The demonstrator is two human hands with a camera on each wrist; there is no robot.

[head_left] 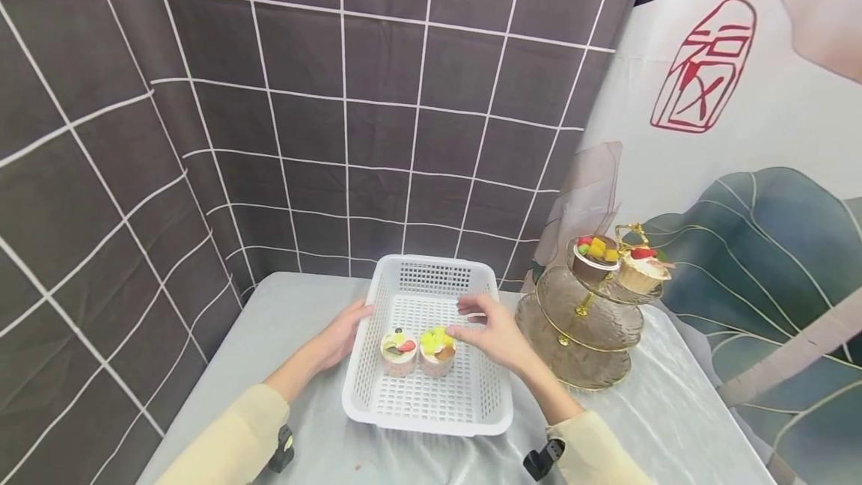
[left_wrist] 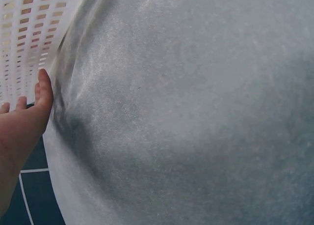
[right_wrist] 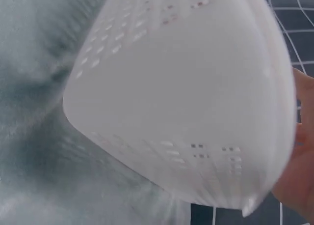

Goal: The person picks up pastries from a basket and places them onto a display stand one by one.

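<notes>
A white plastic basket (head_left: 431,425) with slotted walls sits on the cloth-covered table. Two cupcakes stand side by side in it: one (head_left: 399,354) has white cream and a red fruit piece, the other (head_left: 436,356) bright yellow-green fruit. My left hand (head_left: 342,334) rests along the basket's left side with fingers extended; in the left wrist view the hand (left_wrist: 29,117) lies against the slotted wall. Over the basket's right side reaches my right hand (head_left: 494,331), fingers spread, thumb tip close by the yellow-green-topped cupcake. From the right wrist, the basket's wall (right_wrist: 171,92) hides most of that hand.
Right of the basket stands a three-tier glass stand (head_left: 586,328) with gold trim. On its top tier are a dark cupcake (head_left: 594,259) with mixed fruit and a cream-topped cupcake (head_left: 642,269). A dark gridded curtain (head_left: 384,133) hangs behind the table (head_left: 296,298).
</notes>
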